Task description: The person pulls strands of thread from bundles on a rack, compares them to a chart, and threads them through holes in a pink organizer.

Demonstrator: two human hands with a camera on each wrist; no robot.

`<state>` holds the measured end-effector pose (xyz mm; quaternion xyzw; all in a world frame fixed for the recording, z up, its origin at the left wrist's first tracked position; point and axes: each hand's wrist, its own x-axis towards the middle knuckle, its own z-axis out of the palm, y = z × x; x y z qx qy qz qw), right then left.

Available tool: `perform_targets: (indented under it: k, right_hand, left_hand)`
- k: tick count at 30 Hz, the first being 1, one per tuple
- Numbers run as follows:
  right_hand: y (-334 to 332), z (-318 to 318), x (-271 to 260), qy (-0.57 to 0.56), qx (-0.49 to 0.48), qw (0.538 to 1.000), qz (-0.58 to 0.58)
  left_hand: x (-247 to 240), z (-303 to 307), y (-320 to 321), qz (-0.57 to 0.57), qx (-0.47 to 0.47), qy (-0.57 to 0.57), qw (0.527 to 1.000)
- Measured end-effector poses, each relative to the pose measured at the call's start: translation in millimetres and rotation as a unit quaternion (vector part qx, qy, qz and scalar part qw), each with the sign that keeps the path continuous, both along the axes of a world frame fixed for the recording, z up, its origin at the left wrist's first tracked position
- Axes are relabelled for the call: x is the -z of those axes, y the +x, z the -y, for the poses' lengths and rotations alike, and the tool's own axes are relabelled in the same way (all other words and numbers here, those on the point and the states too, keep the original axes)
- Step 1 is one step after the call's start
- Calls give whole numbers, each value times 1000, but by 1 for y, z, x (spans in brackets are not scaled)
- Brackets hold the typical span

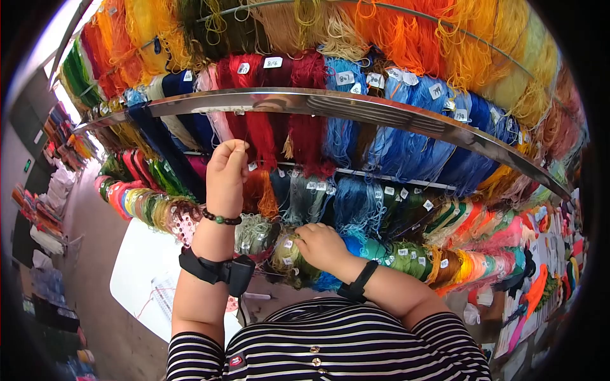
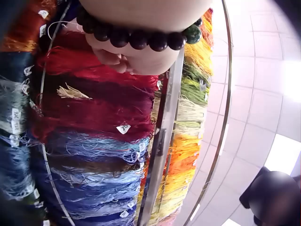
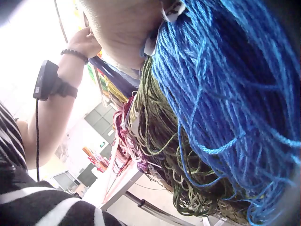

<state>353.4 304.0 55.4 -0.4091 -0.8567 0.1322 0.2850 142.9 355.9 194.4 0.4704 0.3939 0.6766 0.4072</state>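
My left hand is raised before the red skeins, its fingers curled and thumb against the forefinger; no thread can be made out in them. In the left wrist view the same hand hangs over the dark red skeins, beaded bracelet behind it. Lower down, my right hand rests with relaxed fingers on an olive-green skein. The right wrist view has that hand beside a blue skein and olive strands; its fingertips are hidden.
A curved metal rail crosses in front of the upper thread rows. Labelled skeins of many colours hang in tiers, with orange and yellow ones on top. At lower left stands a white table; more coloured bundles lie at the right.
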Motion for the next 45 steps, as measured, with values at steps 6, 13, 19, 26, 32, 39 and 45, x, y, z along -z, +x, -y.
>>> perform_targets:
  k: [6,13,19,26,32,39,45]
  right_hand:
    - [1,1,0,-15,-4,1000,-10]
    - [3,1,2,-25,-12,999,-24]
    - [8,-3,-17,-84,-55,994,-34]
    - [-65,35,-105,-142,-274,948,-76]
    - [-205,114,-105,-214,-529,807,-151]
    - [-253,150,-96,-533,-528,662,-9]
    - [-245,123,-150,-545,-512,663,29]
  left_hand:
    - [18,33,-30,-112,-73,-35,990]
    - [118,183,-169,-57,-259,-204,942]
    - [191,444,-307,212,-601,-262,724]
    - [111,497,-238,-36,-570,-299,764]
    - [36,391,-143,-110,-280,-293,908]
    - [24,399,-134,-137,-271,-241,922]
    - [39,437,-154,-124,-265,-250,923]
